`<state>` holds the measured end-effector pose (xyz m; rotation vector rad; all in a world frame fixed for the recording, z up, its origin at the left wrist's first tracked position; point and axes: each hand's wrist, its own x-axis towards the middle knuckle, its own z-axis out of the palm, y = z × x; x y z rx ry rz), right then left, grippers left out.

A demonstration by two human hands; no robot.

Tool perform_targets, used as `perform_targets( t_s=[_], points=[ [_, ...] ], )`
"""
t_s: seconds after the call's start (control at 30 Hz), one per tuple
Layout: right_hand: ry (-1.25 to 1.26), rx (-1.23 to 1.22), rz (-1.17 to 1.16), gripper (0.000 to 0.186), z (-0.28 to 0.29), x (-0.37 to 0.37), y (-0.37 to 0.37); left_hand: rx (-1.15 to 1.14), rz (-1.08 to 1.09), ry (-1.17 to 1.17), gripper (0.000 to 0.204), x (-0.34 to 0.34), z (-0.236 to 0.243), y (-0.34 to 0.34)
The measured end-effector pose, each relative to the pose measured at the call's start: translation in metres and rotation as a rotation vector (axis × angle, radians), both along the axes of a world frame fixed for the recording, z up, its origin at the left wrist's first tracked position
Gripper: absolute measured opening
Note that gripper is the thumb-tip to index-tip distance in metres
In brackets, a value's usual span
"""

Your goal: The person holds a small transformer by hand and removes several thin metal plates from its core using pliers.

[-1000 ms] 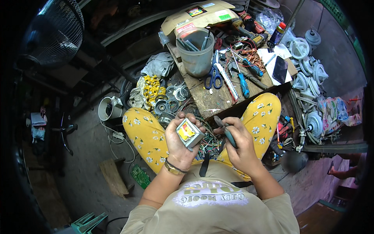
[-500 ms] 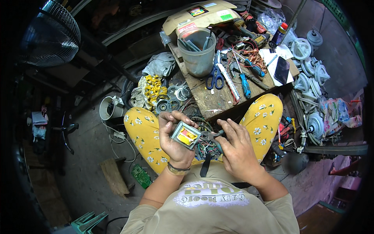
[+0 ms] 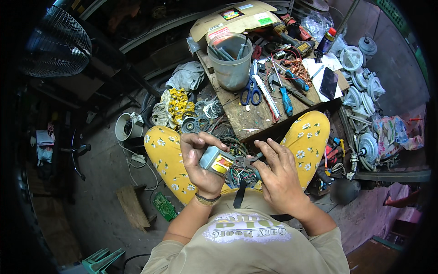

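My left hand point(image 3: 200, 170) is closed around a small grey transformer point(image 3: 211, 158) with yellow tape and a reddish patch in its core window, held above my lap. The taped face points to the right, toward my other hand. In my right hand point(image 3: 279, 172) is a pair of pliers point(image 3: 249, 160), its jaws just right of the transformer. Part of the pliers' handles is hidden by my fingers. Below both hands lies a tangle of coloured wires point(image 3: 242, 175) between my legs.
Ahead is a wooden workbench point(image 3: 248, 119) with a plastic bucket point(image 3: 230, 68), scissors point(image 3: 251, 91), a blue-handled screwdriver point(image 3: 286, 102) and a phone point(image 3: 328, 83). White fan motor parts point(image 3: 365, 96) pile up at right. A green circuit board point(image 3: 164, 206) and wooden stool point(image 3: 132, 208) are on the left floor.
My left hand has tilted the transformer, turning its taped face to the right so that its grey side shows. My right hand with the pliers stays almost in place.
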<state>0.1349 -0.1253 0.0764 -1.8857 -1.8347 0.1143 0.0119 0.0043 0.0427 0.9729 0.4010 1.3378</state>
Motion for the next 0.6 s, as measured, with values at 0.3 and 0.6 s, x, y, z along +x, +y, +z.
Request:
perform_targets(
  t_s=[0.3, 0.6],
  points=[
    [-0.071, 0.055, 0.001, 0.034, -0.004, 0.021, 0.014, -0.554, -0.330, -0.137, 0.025, -0.005, -0.001, 0.006],
    [-0.076, -0.215, -0.150, 0.028, -0.094, 0.051, 0.054, -0.769, -0.429, -0.204, 0.024, -0.008, -0.010, 0.011]
  ],
)
